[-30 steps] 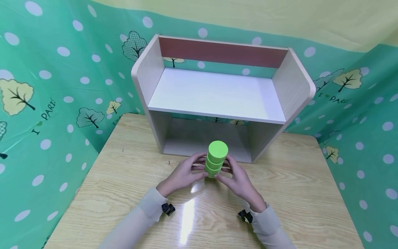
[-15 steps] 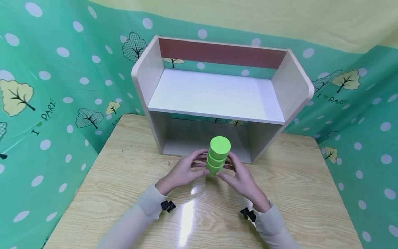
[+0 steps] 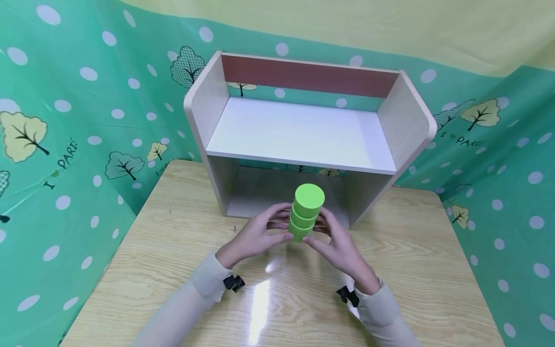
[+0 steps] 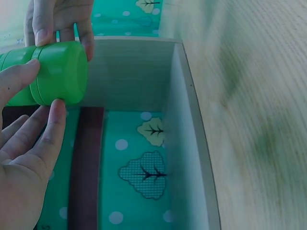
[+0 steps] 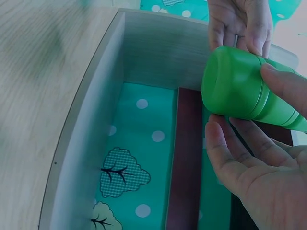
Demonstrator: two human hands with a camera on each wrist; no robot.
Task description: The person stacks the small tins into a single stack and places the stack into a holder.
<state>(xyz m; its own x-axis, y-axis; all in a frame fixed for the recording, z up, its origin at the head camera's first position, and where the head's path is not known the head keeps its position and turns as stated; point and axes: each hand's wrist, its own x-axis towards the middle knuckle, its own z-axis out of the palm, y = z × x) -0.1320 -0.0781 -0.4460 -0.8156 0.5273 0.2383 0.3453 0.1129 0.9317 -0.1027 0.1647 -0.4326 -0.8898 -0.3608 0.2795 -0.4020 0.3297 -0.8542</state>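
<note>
A bright green ridged cylinder (image 3: 303,217), with grooves that make it look like several stacked sections, stands nearly upright between both hands in front of the shelf. My left hand (image 3: 257,236) holds its left side, thumb at the near face and fingers around the far side. From the right, my right hand (image 3: 338,246) grips it the same way. Both wrist views show the lower section of the green cylinder (image 4: 62,74) with a rounded bottom edge, fingertips and thumbs on its surface. In the right wrist view the fingers (image 5: 218,139) lie along its side.
A two-level shelf (image 3: 303,130) with pale side panels and a reddish back strip stands behind the hands. Its lower compartment opens toward them. The wooden table (image 3: 173,250) spreads around it, with a patterned green curtain (image 3: 78,193) behind and at both sides.
Both hands have lifted the green cylinder a little, moving it slightly right and toward the shelf. The hold on it looks unchanged.
</note>
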